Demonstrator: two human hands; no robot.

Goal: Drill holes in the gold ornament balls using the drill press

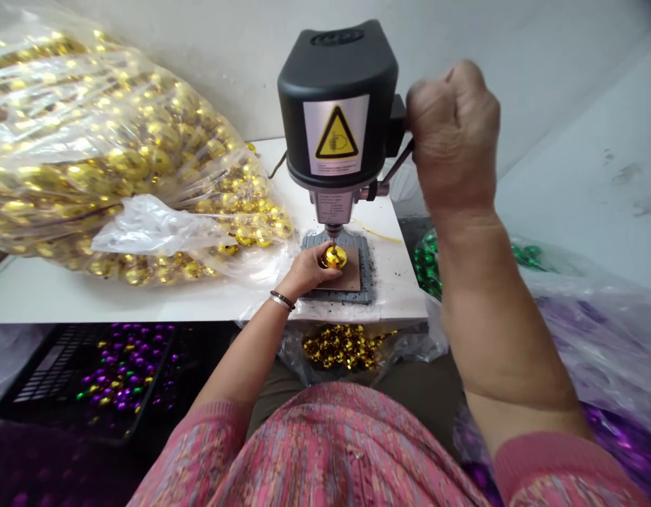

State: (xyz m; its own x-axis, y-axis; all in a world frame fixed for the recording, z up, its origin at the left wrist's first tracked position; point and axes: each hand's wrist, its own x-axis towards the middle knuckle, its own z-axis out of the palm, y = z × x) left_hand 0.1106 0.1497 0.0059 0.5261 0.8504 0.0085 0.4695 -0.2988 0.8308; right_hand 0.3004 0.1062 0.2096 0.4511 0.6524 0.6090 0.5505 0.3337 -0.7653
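A shiny gold ornament ball (334, 258) sits on a brown pad (350, 277) directly under the chuck (333, 230) of a black bench drill press (338, 98). The pad lies on a grey perforated mat (364, 257) dusted with dark specks. My left hand (307, 271) grips the ball from the near left, its fingers curled around the ball's side. Up at the press's right side, my right hand (452, 134) is closed in a fist around the feed lever (397, 159). The chuck's tip meets the ball's top, and the contact point is small and hard to see.
A bulging clear bag of gold balls (93, 155) covers the white table's (51, 299) left side. Below the edge lie loose gold pieces on plastic (343, 346) and a black crate of purple balls (119, 370). Green balls (425, 264) and purple-filled plastic (594, 338) lie to the right.
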